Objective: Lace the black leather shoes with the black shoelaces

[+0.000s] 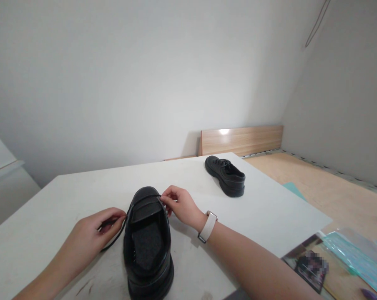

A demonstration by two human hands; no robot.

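A black shoe stands on the white table, its heel toward me and its toe pointing away. At its left side my left hand is closed, thumb and fingers pinching a black shoelace that trails below the hand. My right hand pinches at the right upper edge of the shoe, where a strand of lace crosses over the tongue. The fingertips partly hide what lies between them. The other black shoe, its lace tied in a bow, sits farther back to the right.
The white table reaches toward a pale wall. Behind its right end is a wooden board. At lower right, teal and clear plastic packets and a dark picture card lie beside the table on a light wooden surface.
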